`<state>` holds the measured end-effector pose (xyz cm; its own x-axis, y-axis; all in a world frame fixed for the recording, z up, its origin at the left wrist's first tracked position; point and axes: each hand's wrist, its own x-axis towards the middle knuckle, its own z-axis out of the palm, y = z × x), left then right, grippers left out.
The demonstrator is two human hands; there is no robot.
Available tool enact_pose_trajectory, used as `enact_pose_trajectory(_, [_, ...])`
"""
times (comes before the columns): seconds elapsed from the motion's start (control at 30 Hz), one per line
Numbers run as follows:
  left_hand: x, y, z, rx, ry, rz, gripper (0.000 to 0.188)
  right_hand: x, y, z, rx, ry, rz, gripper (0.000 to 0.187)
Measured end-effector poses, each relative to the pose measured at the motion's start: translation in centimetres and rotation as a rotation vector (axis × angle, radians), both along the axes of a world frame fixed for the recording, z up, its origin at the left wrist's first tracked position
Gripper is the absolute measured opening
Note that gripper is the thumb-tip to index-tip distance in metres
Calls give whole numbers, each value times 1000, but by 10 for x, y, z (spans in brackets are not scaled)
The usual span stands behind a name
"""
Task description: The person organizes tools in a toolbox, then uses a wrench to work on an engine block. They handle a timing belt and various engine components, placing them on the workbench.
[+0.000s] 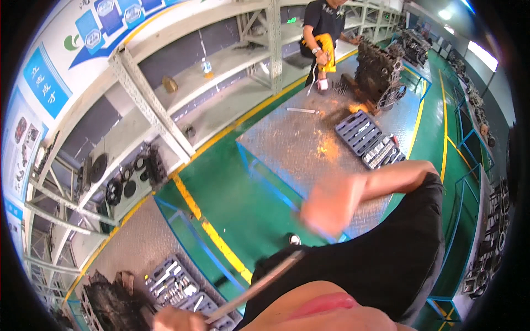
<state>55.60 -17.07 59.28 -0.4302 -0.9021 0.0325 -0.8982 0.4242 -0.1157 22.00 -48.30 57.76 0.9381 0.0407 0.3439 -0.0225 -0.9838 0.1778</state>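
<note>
At the lower left edge, my left hand (179, 320) is closed round one end of a long, thin, flat metal bar (259, 284), which slants up toward the middle of the view. An open case of sockets and wrenches (174, 281) lies just beyond that hand, beside a dark engine block (110, 303). My right hand (331, 207) is smeared by motion, in front of the near edge of the blue-framed metal table (270, 135). Its fingers cannot be made out, nor whether anything is in them.
On the table are another open tool case (367, 138), a thin metal strip (302, 110) and a large engine block (378, 71). Behind it stands a person (323, 22) with a yellow cloth (327, 52). Shelving (149, 105) runs along the left; engine parts (488, 237) line the right.
</note>
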Motion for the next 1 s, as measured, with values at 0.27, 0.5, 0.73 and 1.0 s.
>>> enact_pose_trajectory(0.27, [87, 37, -144, -240, 657, 925, 33, -52, -75, -104, 667, -624, -876, 28])
enact_pose_trajectory(0.5, [43, 38, -284, -30, 1799, 1359, 71, -2, -1, -264, 1647, -376, -1025, 45])
enact_pose_trajectory(0.73, [6, -4, -276, 112, 1972, 1110, 79, 30, 46, -305, 2628, -687, -654, 36])
enact_pose_trajectory(1.0, [-25, -53, -239, -159, 2445, 798, 74, 58, 26, -253, 2301, -845, -596, 27])
